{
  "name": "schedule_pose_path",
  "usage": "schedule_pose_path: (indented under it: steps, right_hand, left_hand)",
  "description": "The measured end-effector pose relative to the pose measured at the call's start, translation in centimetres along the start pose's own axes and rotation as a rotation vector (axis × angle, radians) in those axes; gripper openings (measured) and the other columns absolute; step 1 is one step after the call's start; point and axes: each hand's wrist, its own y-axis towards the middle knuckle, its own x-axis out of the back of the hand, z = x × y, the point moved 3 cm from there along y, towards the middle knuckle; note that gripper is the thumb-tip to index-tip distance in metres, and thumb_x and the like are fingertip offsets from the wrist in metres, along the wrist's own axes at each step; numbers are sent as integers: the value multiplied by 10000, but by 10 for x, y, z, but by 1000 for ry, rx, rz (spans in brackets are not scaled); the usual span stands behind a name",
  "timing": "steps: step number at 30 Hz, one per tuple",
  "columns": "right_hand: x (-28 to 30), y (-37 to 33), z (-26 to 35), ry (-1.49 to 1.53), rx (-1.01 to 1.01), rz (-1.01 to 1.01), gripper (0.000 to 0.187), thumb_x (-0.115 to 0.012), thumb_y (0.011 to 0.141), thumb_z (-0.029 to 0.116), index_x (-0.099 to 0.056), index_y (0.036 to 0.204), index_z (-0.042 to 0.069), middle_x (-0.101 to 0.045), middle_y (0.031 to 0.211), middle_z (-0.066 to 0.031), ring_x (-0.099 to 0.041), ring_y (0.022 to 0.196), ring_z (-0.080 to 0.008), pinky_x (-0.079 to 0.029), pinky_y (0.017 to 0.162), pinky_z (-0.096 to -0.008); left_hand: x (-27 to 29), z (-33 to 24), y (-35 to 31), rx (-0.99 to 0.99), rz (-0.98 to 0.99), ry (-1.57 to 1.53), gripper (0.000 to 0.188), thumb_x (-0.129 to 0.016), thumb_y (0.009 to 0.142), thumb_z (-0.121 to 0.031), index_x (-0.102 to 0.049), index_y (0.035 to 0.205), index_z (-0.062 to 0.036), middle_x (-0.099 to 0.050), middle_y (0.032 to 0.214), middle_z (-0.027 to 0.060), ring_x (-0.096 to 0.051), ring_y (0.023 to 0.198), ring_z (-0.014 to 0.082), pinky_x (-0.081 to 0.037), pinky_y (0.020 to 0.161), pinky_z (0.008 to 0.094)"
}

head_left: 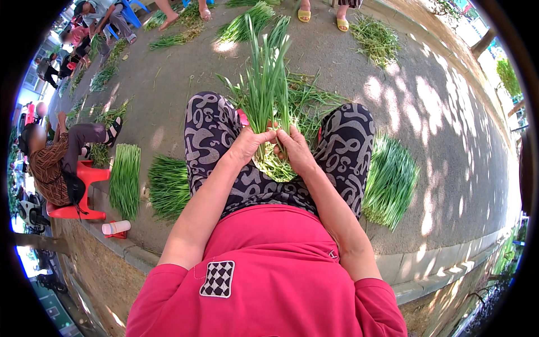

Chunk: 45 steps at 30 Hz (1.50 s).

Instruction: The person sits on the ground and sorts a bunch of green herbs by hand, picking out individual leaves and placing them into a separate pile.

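Grasping long green stalks [264, 92], tips toward twelve o'clock: left hand [246, 144] and right hand [297, 150]. Judged light, pliant, easily bruised; best held low, gently.

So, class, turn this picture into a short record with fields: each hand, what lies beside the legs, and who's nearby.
Left fingers: closed on long green stalks
Right fingers: closed on the same stalks
Stalk tips: pointing away from the wearer
Left of legs: dark green bundle, then lighter bundle
Right of legs: wide green bundle
Far left: seated person, red stool
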Motion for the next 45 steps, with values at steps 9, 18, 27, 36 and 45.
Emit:
schedule_pose_path:
  steps: [9,18,27,36,45]
  right_hand:
    - [13,2,13,434,61,-184,203,-566,954,262,-458,903,98,-415,645,27,-398,458,-75,-262,369,-215]
    - [17,4,-4,164,21,-99,149,-555,958,244,-517,1014,111,-575,896,-1,-565,743,-102,-509,624,-258]
    - [-2,1,-9,106,-50,21,317,-526,973,283,-484,1244,123,-572,1010,-29,-581,898,-129,-559,733,-330]
    - [4,5,-6,118,-15,-78,138,-550,954,210,-489,1038,118,-481,779,18,-439,570,-57,-319,422,-181]
    - [29,6,1,270,68,-172,120,-566,954,194,-481,960,109,-471,778,13,-454,580,-69,-319,419,-186]
  left_hand:
    - [14,6,2,-10,-157,-55,389,-684,862,-139,-563,1222,-59,-610,873,1,-592,792,110,-508,682,273]
    - [13,1,0,28,-194,16,388,-738,816,-148,-578,1160,-68,-616,866,-4,-601,817,134,-491,672,288]
    - [5,5,-2,24,-163,46,247,-727,823,-144,-645,1043,-67,-661,954,31,-627,861,161,-525,728,313]
    - [12,5,3,69,-216,-36,204,-670,881,-189,-636,1040,-64,-625,846,0,-568,698,108,-489,606,265]
    - [45,-5,6,-134,-241,-547,294,-647,889,-318,-579,1069,-95,-528,757,-20,-435,576,71,-377,509,223]
